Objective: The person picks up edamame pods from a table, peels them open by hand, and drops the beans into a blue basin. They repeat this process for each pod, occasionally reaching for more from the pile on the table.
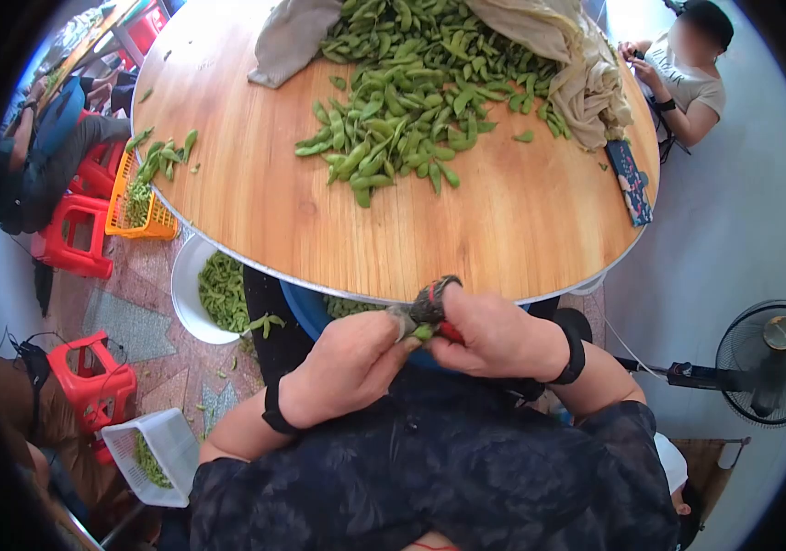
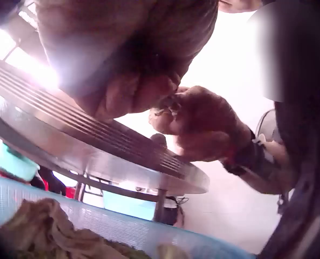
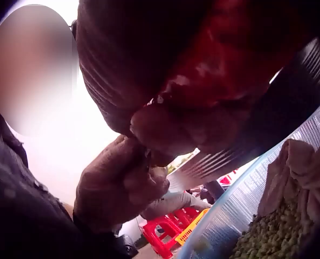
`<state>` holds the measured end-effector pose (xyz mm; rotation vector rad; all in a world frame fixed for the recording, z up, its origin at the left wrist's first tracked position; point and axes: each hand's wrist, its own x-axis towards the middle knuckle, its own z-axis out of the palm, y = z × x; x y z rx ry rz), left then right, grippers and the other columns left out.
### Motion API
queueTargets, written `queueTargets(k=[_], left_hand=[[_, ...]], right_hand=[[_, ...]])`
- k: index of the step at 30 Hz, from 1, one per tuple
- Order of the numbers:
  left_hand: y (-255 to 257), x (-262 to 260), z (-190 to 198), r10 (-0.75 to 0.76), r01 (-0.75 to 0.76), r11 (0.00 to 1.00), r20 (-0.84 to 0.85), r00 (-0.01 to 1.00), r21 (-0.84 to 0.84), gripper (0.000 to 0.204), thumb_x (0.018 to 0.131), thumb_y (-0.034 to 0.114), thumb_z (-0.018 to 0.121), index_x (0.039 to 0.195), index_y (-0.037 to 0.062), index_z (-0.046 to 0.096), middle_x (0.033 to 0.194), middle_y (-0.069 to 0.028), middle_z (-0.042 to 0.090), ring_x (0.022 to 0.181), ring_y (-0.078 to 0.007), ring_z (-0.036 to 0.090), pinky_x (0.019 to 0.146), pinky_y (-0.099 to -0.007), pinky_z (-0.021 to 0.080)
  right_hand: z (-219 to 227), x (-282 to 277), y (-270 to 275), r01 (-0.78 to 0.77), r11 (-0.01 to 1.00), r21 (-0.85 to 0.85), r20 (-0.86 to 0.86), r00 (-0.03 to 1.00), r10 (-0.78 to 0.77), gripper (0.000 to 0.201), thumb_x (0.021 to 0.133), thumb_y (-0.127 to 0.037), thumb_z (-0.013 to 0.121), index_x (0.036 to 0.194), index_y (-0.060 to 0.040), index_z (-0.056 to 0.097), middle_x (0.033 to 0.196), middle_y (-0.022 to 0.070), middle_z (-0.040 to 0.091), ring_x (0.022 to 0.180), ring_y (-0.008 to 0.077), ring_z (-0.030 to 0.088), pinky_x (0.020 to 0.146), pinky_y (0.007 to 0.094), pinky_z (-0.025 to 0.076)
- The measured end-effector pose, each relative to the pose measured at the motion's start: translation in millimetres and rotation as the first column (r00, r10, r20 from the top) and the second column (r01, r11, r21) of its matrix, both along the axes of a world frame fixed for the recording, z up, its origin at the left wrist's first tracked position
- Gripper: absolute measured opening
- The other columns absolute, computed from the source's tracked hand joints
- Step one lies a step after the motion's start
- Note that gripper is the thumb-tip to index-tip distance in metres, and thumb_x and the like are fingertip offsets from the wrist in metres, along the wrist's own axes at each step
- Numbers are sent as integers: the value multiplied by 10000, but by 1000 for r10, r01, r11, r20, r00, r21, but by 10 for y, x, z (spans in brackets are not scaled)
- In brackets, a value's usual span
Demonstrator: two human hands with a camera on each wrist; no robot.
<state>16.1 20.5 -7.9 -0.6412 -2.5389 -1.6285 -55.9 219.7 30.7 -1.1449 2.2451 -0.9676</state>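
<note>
My left hand (image 1: 342,363) and right hand (image 1: 503,335) meet just off the near edge of the round wooden table (image 1: 246,184). Between their fingertips they pinch a green soybean pod (image 1: 423,331). Grey covering wraps a left fingertip, and dark patterned cloth (image 1: 434,292) sits about a right finger. Something red (image 1: 449,332) shows beside the right fingers; my hand hides most of it. Below is a blue basket (image 3: 216,218) with shelled beans (image 3: 273,232) and a crumpled cloth (image 3: 297,167). A heap of pods (image 1: 393,119) lies on the table.
A cloth sack (image 1: 586,87) lies by the heap, with a dark patterned case (image 1: 630,184) at the right edge. Left on the floor stand a white bucket (image 1: 188,294) of pods, an orange basket (image 1: 122,216) and red stools (image 1: 90,372). A fan (image 1: 769,363) stands right; people sit nearby.
</note>
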Motion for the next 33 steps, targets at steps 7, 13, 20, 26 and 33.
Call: queueTargets(k=[7,13,20,26,33], left_hand=[[-937,468,-171,603,-573,791,115,790,-213,297,873,68,615,1153,-25,580,976,-162,638,860,-283,635,738,-348,498],[-1274,596,-163,737,-780,499,-288,611,-378,409,864,126,637,1227,-25,525,1267,-205,501,1127,-283,511,936,-374,405],[-635,336,3,46,-316,851,540,840,419,277,1000,223,463,1116,-1,578,912,-45,623,800,-108,586,704,-224,455],[-167,-72,63,-519,-133,730,671,529,670,324,1031,301,404,1019,29,580,776,12,552,647,-53,496,585,-195,409],[5,32,-128,-358,-77,779,542,760,622,234,1021,235,450,983,40,573,716,38,476,618,-32,417,553,-205,363]], right_hand=[[85,-708,29,355,934,30,-417,854,-311,201,842,-106,581,981,-28,459,785,193,572,751,397,592,638,454,466],[-209,-1090,-81,236,972,-16,-636,747,-192,260,817,-88,557,1026,21,447,806,233,593,758,405,607,645,474,483],[138,-560,-85,232,973,13,-457,866,-201,310,792,-85,588,1090,-10,547,749,188,567,679,379,586,576,445,465],[214,-79,-107,-265,959,-101,-429,881,198,275,794,-130,640,1025,2,569,725,172,567,578,346,593,484,406,486],[-86,40,14,122,954,-272,-199,963,-180,223,842,-100,576,1020,23,521,774,226,566,619,405,582,532,431,477]])
